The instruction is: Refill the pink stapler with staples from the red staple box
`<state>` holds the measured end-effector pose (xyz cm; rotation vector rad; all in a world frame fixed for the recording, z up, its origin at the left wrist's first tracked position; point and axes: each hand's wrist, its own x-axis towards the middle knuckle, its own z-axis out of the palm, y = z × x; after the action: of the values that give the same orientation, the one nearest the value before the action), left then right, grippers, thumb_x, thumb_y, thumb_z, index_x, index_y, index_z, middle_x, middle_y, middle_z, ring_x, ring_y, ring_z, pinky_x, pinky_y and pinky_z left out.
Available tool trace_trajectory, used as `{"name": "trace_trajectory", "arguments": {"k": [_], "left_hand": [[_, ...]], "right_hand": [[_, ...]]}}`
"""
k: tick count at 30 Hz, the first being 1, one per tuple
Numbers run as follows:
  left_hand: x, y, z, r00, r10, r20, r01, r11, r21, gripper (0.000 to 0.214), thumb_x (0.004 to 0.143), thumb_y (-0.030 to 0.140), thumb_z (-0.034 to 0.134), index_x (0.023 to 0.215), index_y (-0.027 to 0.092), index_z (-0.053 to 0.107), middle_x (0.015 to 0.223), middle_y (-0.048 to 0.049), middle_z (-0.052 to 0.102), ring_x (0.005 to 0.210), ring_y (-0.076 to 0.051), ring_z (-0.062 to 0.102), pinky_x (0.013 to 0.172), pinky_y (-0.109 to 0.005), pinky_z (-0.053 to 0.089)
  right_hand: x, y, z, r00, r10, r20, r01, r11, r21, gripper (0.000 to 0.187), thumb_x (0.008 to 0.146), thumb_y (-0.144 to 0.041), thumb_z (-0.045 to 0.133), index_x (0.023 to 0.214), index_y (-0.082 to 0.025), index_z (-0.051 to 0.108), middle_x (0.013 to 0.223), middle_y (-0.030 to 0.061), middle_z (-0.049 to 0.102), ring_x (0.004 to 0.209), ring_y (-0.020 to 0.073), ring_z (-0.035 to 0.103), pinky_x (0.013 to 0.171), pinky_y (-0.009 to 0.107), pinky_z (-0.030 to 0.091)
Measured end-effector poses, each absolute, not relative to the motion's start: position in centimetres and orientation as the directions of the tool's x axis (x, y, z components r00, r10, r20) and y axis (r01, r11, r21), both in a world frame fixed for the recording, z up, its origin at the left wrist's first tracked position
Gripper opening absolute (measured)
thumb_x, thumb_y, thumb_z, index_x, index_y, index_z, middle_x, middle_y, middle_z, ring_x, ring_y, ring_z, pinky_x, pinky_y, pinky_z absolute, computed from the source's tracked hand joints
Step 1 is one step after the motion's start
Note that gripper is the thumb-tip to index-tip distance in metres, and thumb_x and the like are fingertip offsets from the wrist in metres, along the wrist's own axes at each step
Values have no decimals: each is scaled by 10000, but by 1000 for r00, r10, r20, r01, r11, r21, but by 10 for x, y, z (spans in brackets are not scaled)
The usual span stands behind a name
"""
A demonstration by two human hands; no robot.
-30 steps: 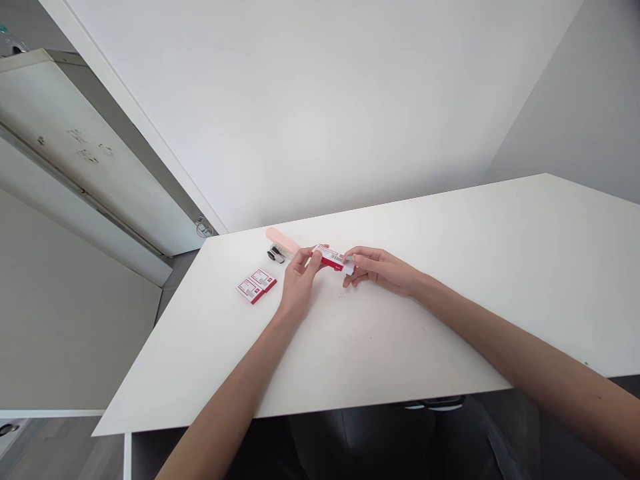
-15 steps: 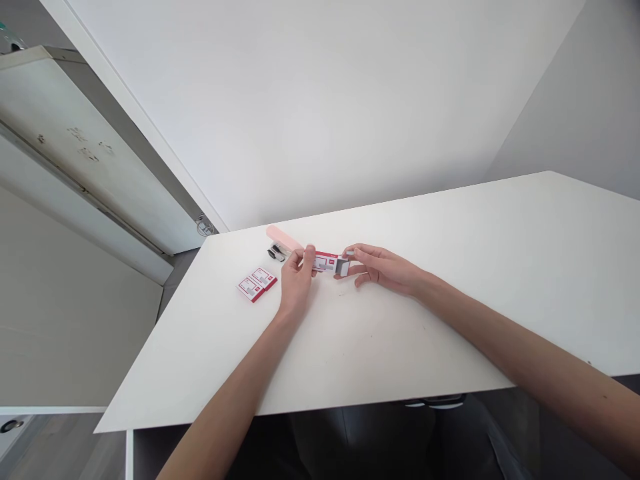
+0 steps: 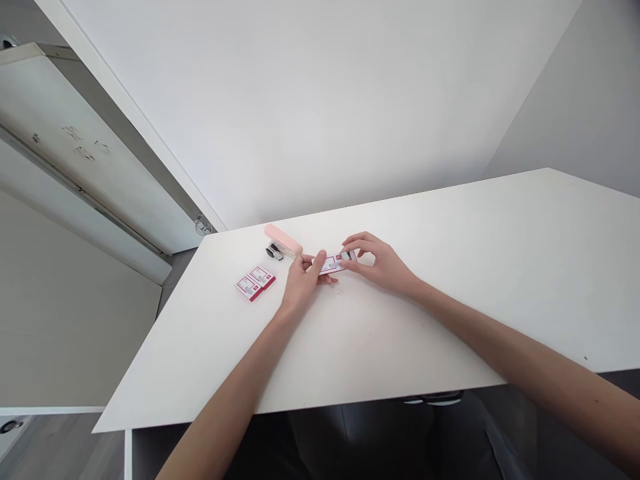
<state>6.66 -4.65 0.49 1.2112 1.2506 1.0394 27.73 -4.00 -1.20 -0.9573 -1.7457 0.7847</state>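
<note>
My left hand [image 3: 302,280] is closed around a small white-and-red staple box [image 3: 329,264], thumb on top and fingers beneath. The box is held tilted above the table, its end pointing to my right hand [image 3: 381,263]. There the right thumb and fingers pinch at the open end, with a small grey piece [image 3: 347,255] that looks like a strip of staples; the fingers partly hide it. Beyond my left hand lies a pink stapler [image 3: 283,239], and beside it a black-and-silver staple remover [image 3: 275,251]. Two similar boxes [image 3: 255,283] lie side by side to the left.
The white table [image 3: 450,320] meets a pale wall [image 3: 320,100] along its back edge. A worn white panel [image 3: 95,147] stands beyond the left edge, with a loose cable [image 3: 203,225] near the table's far-left corner.
My right hand has come in from the right side, its spread fingers now closing at the box's open end. The box has shifted slightly right and turned in my left hand.
</note>
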Motion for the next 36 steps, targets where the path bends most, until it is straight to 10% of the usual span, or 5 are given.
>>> {"name": "trace_trajectory", "arguments": {"k": [12,18,26,36], "left_hand": [[64,-45,5,97,983,-156,47,152,987,516,906,647,742,997,223,462,813,-27,744,740,-250,807,859,-412,608],[63,-44,1,92,986,-136,30,134,991,512,889,653,756,1010,216,517,958,-43,752,746,-223,803,923,-438,620],[66,-44,3,134,986,-102,14,101,995,474,904,619,754,992,201,547,927,-42,747,650,-164,733,855,-427,632],[67,-45,-1,278,960,-42,86,18,996,455,955,668,646,1012,218,604,642,36,597,614,-168,646,715,-342,564]], "right_hand": [[281,-39,-11,-190,861,472,326,508,-797,304,995,-577,646,1066,-299,747,1236,100,664,1108,286,645,876,448,541],[283,-40,-7,-160,973,164,228,199,-953,477,992,-694,582,1222,-287,678,1110,65,692,912,218,644,762,362,514],[285,-39,-4,-423,906,-8,-97,-54,-994,576,977,-744,571,1260,-252,674,778,-23,475,589,135,420,571,319,404],[288,-40,-6,-439,899,-5,-25,-18,-1000,530,947,-620,709,1338,-263,679,684,-56,414,600,144,409,582,321,414]]}}
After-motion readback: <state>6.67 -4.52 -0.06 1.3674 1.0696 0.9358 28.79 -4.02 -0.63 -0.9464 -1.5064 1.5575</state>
